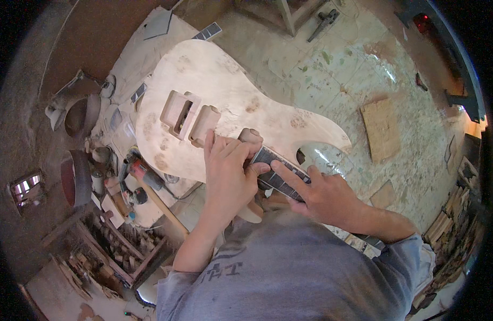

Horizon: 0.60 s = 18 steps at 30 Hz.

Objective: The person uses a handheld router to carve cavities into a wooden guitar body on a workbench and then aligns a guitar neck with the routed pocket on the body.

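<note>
A pale, unfinished guitar body [220, 75] with two cut-out pockets [182, 115] lies in front of me, its horns pointing right. Over its lower edge, near the notch between the horns, rests a guitar neck [281, 182] with a dark fretted fingerboard. My left hand [230, 163] is closed around the neck's end, thumb on the fingerboard and fingers close to the body's surface. My right hand [324, 195] grips the neck further along, with fingers laid on the fingerboard. The neck runs under my right forearm, which hides part of it.
Left of the body sit a red and black power tool [145, 174] and a long wooden handle [166, 211]. Sanding belts [76, 176] stand by the wall. A wooden rack [120, 257] is lower left. A board [380, 128] and a dark tool [324, 24] lie on the floor.
</note>
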Motion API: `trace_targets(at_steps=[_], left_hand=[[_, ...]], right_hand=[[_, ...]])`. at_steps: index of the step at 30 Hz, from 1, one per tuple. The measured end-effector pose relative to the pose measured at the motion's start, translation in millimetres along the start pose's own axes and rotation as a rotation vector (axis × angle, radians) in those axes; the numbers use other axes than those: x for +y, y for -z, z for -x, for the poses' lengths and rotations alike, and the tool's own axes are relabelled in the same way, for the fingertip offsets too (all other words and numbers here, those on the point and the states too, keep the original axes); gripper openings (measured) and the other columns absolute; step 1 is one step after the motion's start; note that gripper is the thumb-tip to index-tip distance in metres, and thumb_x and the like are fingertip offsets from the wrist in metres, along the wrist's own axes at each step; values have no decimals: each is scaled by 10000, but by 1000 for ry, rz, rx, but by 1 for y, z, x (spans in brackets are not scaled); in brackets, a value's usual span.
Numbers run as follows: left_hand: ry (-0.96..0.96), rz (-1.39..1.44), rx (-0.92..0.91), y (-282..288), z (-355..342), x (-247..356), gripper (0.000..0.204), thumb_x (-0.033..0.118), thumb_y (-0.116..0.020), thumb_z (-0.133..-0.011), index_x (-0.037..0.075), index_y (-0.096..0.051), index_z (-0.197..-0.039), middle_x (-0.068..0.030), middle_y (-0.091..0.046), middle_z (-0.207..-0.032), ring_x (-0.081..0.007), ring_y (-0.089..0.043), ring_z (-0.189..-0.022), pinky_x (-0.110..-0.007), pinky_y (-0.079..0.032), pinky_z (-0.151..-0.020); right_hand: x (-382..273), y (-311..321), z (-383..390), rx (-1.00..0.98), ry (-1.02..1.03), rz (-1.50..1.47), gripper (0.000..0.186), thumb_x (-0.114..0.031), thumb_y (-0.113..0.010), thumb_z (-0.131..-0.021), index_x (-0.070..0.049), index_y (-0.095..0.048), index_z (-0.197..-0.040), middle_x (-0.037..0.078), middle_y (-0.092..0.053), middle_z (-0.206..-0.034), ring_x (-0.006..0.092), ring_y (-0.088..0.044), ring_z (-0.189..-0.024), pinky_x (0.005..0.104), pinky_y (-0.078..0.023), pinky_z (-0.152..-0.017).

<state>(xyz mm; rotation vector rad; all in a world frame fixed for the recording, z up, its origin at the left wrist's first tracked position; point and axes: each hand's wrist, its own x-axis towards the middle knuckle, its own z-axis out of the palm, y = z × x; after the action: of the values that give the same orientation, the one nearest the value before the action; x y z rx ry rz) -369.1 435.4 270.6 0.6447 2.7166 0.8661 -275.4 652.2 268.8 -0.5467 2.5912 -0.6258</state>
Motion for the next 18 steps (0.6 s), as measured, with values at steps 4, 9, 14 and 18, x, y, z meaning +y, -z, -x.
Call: trace_targets(at_steps=[4, 9, 14, 18], left_hand=[[-7, 10, 27, -3, -1, 0, 340, 132, -868, -736, 53, -757, -1047, -70, -660, -865, -282, -624, -981, -587, -234, -1244], [25, -2, -10, -3, -3, 3, 332, 122, -857, -737, 55, -748, -1043, -71, -642, -848, -280, -631, -925, -599, -241, -1244], [24, -28, -14, -3, -1, 3, 330, 114, -848, -736, 53, -740, -1042, -71, -632, -844, -282, -629, -917, -598, -243, -1248], [33, -33, -35, -2, -1, 3, 324, 106, -843, -741, 48, -736, -1042, -73, -627, -844, -286, -627, -918, -597, -237, -1251]], right_hand=[[4, 3, -3, 22, 47, 2, 919, -409, -750, -891, -181, -300, -1659, 237, -610, -962, 261, -639, -564, 356, -532, -426], [9, 0, -5, 92, 73, -6, 888, -405, -761, -888, -195, -352, -1648, 147, -560, -798, 191, -528, -465, 339, -487, -389], [10, -3, -7, 75, 77, 12, 879, -410, -758, -884, -221, -359, -1645, 181, -581, -837, 196, -563, -478, 334, -485, -376], [12, -1, -7, 12, 73, -8, 887, -398, -762, -880, -234, -349, -1648, 274, -620, -974, 234, -644, -537, 341, -523, -402]])
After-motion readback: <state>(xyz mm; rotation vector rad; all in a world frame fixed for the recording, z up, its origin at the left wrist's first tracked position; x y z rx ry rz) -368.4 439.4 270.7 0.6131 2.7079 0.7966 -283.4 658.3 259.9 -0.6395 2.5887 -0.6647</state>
